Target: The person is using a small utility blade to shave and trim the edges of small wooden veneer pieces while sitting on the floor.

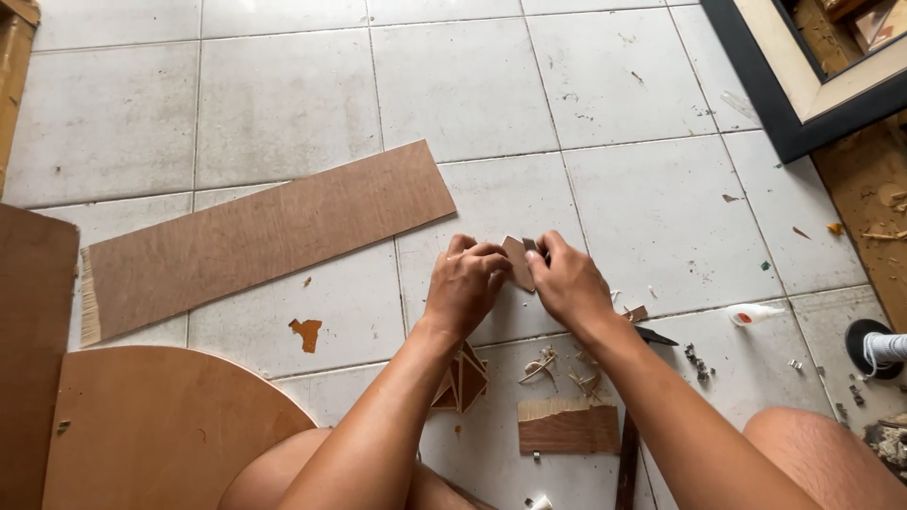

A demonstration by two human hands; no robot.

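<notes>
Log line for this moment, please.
left hand: grips small wood piece | right hand: grips same piece | long plywood strip: on floor

The small wooden piece (518, 262) shows only between the two hands; its lower part is behind the fingers (487, 255) of the left hand (465, 286), so its full shape cannot be told. A dark thing at the right hand (567, 280) is mostly covered and too small to name. The stack of triangular veneer pieces (465, 380) is partly behind the left forearm. The round board (161, 430) is cut by the lower edge, the dark board (33, 349) by the left edge, and the black frame (803, 104) by the top and right edges. The scraps (699, 361) on the floor are too small to tell.
</notes>
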